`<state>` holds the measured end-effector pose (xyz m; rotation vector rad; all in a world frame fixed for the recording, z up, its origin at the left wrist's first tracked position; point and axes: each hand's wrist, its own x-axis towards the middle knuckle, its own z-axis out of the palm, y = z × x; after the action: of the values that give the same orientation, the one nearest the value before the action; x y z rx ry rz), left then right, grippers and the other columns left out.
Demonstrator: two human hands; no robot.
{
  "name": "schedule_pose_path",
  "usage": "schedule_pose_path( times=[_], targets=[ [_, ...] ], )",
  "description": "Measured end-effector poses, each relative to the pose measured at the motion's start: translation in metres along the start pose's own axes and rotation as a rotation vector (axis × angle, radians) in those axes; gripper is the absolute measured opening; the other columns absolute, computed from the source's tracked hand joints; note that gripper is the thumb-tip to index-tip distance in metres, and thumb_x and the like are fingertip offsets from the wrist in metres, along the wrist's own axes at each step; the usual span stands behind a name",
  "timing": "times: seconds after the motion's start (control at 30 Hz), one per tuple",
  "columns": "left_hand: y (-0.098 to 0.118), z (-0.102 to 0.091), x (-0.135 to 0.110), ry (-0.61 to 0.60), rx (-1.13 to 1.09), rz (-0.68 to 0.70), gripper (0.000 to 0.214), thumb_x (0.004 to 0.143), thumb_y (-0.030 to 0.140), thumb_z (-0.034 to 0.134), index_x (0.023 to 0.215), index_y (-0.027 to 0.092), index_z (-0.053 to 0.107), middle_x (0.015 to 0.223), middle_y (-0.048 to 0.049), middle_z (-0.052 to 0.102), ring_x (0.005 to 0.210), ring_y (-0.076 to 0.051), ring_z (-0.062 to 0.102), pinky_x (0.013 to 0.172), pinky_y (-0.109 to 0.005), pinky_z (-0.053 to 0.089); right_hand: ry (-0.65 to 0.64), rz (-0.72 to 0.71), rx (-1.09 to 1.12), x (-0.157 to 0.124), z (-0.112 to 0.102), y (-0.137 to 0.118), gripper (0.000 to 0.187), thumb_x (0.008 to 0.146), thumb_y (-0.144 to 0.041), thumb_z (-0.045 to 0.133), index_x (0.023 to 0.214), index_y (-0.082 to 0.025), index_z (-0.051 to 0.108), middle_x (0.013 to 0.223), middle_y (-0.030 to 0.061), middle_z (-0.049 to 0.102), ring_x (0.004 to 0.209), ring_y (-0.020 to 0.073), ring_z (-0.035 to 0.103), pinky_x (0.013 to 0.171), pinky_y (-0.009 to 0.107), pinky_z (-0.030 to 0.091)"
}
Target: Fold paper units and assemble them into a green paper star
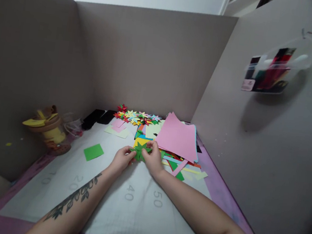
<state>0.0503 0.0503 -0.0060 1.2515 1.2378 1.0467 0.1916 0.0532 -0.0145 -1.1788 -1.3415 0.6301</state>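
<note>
Green paper, folded into a many-pointed star (140, 151), is held between two bare hands over a white sheet (103, 210); whether it touches the sheet, I cannot tell. The left hand (123, 157) is closed in a pinch on the star's left points. The right hand (153, 158) is clamped on its right side, thumb on the near face and fingers bent behind.

Just beyond the star shows some yellow paper (139, 142). To the star's right, coloured strips (179, 168) lie crossed over one another, and beyond them is a stack of large pink paper (177, 136) with a blue edge peeking out. Left of the star, well apart from it, lies a green square (93, 152).

Farther beyond the star, small finished stars (137, 117) in red, yellow, pale blue and green are heaped together. Far to the star's left stand a clear cup (73, 126) and a decorated pot (57, 138). Purple desk (217, 186) surface borders the sheet. High to the star's right, a clear tub (267, 74) hangs against the grey wall (283, 156).
</note>
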Motion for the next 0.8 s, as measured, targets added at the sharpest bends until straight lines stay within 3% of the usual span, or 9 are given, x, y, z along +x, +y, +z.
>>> schedule_pose_path(
  times=[0.33, 0.57, 0.8],
  targets=[
    [-0.001, 0.0, -0.001, 0.039, -0.075, 0.038, 0.026, 0.064, 0.033, 0.064, 0.078, 0.017, 0.048, 0.052, 0.0036, 0.056, 0.047, -0.012, 0.057, 0.043, -0.018, 0.037, -0.052, -0.015, 0.027, 0.0, 0.002, 0.005, 0.024, 0.067, -0.019, 0.051, 0.09, -0.021, 0.047, 0.085, 0.0005, 0.052, 0.081, 0.0167, 0.051, 0.075, 0.029, 0.041],
    [0.001, -0.004, 0.0, 0.119, 0.071, 0.108, 0.022, 0.062, 0.034, 0.065, 0.067, 0.016, 0.054, 0.049, 0.0053, 0.051, 0.04, -0.007, 0.043, 0.04, -0.018, 0.032, -0.066, 0.001, 0.077, 0.001, 0.003, 0.006, 0.026, 0.065, -0.02, 0.054, 0.09, -0.02, 0.047, 0.08, -0.0007, 0.051, 0.077, 0.0156, 0.051, 0.073, 0.028, 0.042],
    [-0.004, -0.004, 0.003, 0.099, 0.054, 0.082, 0.024, 0.062, 0.036, 0.066, 0.067, 0.015, 0.055, 0.048, 0.0046, 0.051, 0.039, -0.007, 0.043, 0.039, -0.019, 0.031, -0.119, 0.03, 0.12, 0.002, 0.002, 0.01, 0.026, 0.066, -0.019, 0.054, 0.09, -0.021, 0.048, 0.078, -0.0012, 0.052, 0.075, 0.015, 0.051, 0.067, 0.025, 0.042]
  ],
)
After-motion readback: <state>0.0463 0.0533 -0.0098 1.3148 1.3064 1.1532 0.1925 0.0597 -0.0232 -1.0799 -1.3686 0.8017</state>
